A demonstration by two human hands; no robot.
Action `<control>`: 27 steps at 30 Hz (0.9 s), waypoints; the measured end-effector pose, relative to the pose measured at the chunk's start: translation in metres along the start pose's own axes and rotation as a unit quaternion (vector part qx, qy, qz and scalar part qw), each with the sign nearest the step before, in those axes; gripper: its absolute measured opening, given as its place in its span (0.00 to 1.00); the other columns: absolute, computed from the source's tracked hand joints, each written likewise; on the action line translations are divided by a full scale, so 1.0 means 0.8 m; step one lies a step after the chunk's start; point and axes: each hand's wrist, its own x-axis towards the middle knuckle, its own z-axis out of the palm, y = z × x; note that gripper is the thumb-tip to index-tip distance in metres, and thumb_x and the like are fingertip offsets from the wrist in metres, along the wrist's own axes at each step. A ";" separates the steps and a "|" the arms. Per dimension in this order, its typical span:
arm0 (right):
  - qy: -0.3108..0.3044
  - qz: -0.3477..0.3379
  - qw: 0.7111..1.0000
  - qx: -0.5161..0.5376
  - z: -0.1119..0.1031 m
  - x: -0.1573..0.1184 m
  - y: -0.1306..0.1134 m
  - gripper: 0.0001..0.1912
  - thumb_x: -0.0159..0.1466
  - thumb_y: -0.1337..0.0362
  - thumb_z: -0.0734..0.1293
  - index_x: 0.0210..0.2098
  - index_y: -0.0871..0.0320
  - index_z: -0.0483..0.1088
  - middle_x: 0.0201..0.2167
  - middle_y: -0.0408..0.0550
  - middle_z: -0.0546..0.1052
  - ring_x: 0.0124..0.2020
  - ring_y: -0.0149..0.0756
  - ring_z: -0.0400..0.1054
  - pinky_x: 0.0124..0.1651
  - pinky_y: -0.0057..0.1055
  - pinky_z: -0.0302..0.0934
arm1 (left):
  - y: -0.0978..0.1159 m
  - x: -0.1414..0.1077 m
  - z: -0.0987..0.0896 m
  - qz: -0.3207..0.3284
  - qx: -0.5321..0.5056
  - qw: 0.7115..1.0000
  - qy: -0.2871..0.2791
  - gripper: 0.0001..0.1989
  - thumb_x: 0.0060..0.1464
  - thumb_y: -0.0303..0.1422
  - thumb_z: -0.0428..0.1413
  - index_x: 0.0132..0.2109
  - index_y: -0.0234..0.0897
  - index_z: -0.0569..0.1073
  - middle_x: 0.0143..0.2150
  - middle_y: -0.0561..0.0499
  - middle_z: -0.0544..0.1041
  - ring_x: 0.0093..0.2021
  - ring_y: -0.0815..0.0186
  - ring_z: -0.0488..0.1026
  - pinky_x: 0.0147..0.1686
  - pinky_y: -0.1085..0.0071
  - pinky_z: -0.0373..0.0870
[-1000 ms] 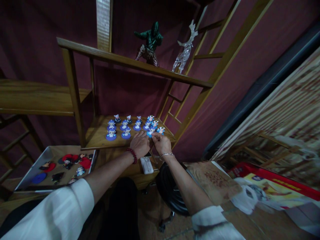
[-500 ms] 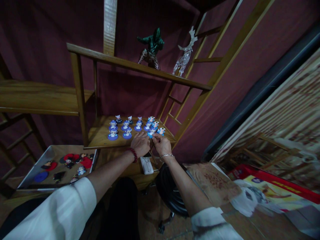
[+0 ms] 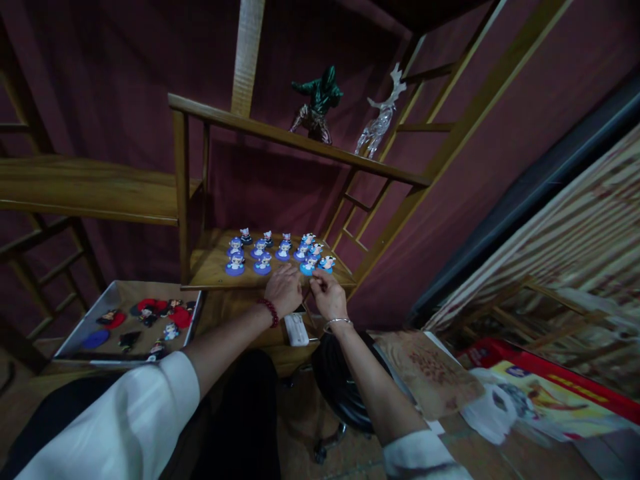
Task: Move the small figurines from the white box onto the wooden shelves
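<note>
At the front edge of a wooden shelf (image 3: 205,270), my left hand (image 3: 283,291) has its fingers curled forward and away from me. Its back hides whatever is in it. Close to its right, my right hand (image 3: 329,295) is closed with thumb and forefinger bent together. Nothing I can name shows in that pinch. Just beyond my hands stand small figurines in rows: a purple-haired one on a purple base (image 3: 263,263), a blue-based one (image 3: 309,265) and a blue one at the right end (image 3: 327,263). Small dark-based figurines (image 3: 245,235) stand behind.
A shallow box (image 3: 114,288) at lower left holds red and black figurines and a purple disc (image 3: 95,339). A white case (image 3: 297,330) lies below my hands. Above are a green-hooded statue (image 3: 320,100) and a clear deer (image 3: 380,120). A black stool (image 3: 340,380) stands lower right.
The view has shifted slightly, so the shelf and box appear further right. My right hand has drawn a little away from my left hand. The visible figurines keep their places.
</note>
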 end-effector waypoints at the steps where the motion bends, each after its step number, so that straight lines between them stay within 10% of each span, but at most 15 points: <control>1: 0.007 -0.003 1.000 0.011 0.001 -0.003 0.000 0.14 0.55 0.61 0.60 0.38 0.60 0.70 0.42 0.51 0.72 0.33 0.32 0.67 0.41 0.31 0.62 | 0.000 -0.004 -0.001 0.004 -0.004 1.000 0.004 0.15 0.49 0.24 0.45 0.43 0.31 0.69 0.48 0.43 0.71 0.55 0.62 0.61 0.56 0.64 0.54; 11: 0.053 -0.017 0.997 0.048 0.031 -0.068 -0.040 0.15 0.58 0.58 0.58 0.37 0.61 0.68 0.36 0.53 0.71 0.38 0.36 0.65 0.43 0.36 0.61 | -0.014 -0.062 -0.010 0.091 -0.050 0.994 0.033 0.16 0.50 0.24 0.46 0.46 0.34 0.69 0.51 0.46 0.70 0.55 0.65 0.61 0.57 0.61 0.53; 27: 0.014 0.009 0.992 0.126 0.097 -0.156 -0.115 0.12 0.59 0.59 0.58 0.38 0.59 0.64 0.36 0.51 0.68 0.37 0.36 0.64 0.40 0.36 0.61 | -0.078 -0.155 -0.016 0.050 -0.080 0.995 0.040 0.13 0.51 0.27 0.48 0.44 0.30 0.70 0.47 0.44 0.72 0.55 0.65 0.61 0.53 0.67 0.60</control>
